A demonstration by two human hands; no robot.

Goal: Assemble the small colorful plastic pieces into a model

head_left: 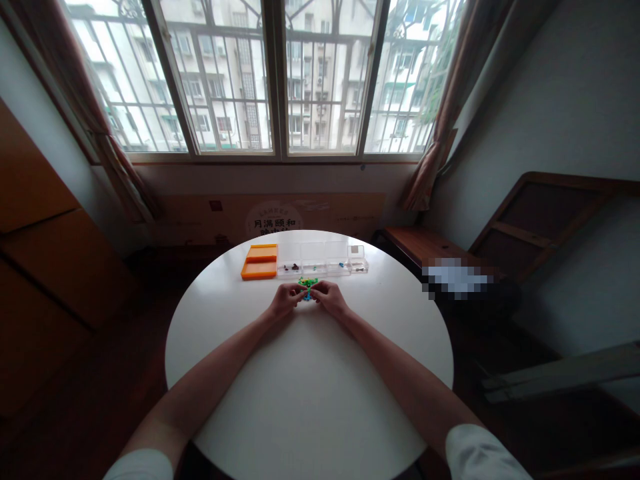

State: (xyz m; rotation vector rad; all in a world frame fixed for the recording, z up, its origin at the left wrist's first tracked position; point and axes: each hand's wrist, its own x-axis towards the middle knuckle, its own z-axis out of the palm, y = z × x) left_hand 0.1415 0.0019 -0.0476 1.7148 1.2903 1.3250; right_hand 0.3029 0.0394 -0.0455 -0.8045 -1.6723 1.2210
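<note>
My left hand (285, 299) and my right hand (329, 298) meet over the far half of the round white table (310, 387). Both are closed in a pinch around a small piece made of green and blue parts (307, 289), held between the fingertips just above the tabletop. The piece is too small to make out in detail. Just beyond the hands lies a clear compartment box (324, 260) with a few small dark and blue bits in its cells. An orange tray (260, 261) sits to its left.
A barred window (280, 73) with curtains fills the far wall. A flattened cardboard box (270, 217) leans below it. A wooden bench (420, 243) and a dark wooden frame (550, 220) stand at the right, and orange-brown cabinets (45, 267) at the left.
</note>
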